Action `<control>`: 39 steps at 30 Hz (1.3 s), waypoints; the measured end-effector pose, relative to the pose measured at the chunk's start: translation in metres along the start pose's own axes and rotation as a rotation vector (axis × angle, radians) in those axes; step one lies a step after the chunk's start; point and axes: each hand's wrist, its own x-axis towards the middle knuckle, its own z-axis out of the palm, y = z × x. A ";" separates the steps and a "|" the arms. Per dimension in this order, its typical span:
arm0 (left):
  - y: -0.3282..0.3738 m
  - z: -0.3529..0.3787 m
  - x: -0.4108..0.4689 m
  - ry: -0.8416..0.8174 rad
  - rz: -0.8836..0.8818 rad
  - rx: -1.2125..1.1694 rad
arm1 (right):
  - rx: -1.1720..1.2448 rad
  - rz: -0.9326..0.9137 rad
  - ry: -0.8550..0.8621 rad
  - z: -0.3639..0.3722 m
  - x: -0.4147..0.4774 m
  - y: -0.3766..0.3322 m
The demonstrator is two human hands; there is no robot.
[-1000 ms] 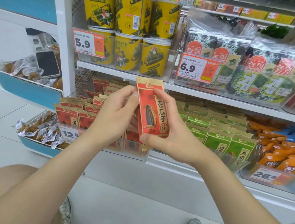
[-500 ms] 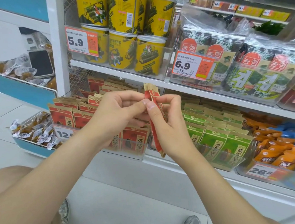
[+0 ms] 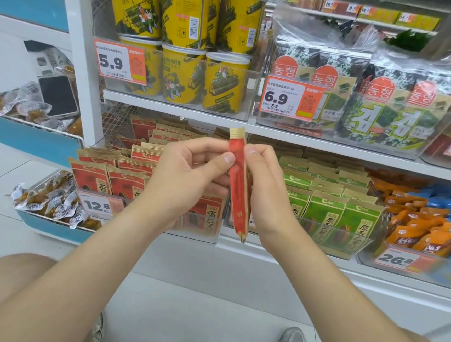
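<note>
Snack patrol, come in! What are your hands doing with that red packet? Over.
Left hand pinching red packet near its top. Right hand gripping it too; packet upright, edge-on. Bin of matching packets behind it.

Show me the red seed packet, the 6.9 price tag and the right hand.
red seed packet (image 3: 240, 196): head view, its red middle.
6.9 price tag (image 3: 292, 98): head view, beside the digits.
right hand (image 3: 267, 191): head view, below the thumb.

Red snack packet (image 3: 239, 183) — upright, edge-on, held before shelf — apparently sealed.
</note>
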 end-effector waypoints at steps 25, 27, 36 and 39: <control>-0.004 -0.005 -0.002 0.127 0.016 0.201 | -0.256 0.001 -0.095 -0.003 -0.001 -0.003; -0.007 -0.004 -0.002 0.153 -0.025 0.226 | -0.261 0.011 -0.101 -0.006 0.000 -0.001; -0.006 -0.014 0.000 0.217 -0.049 0.532 | -0.472 -0.190 -0.075 -0.002 -0.008 0.008; -0.004 -0.013 -0.002 0.177 0.000 0.620 | -0.613 -0.307 -0.049 -0.003 -0.014 0.009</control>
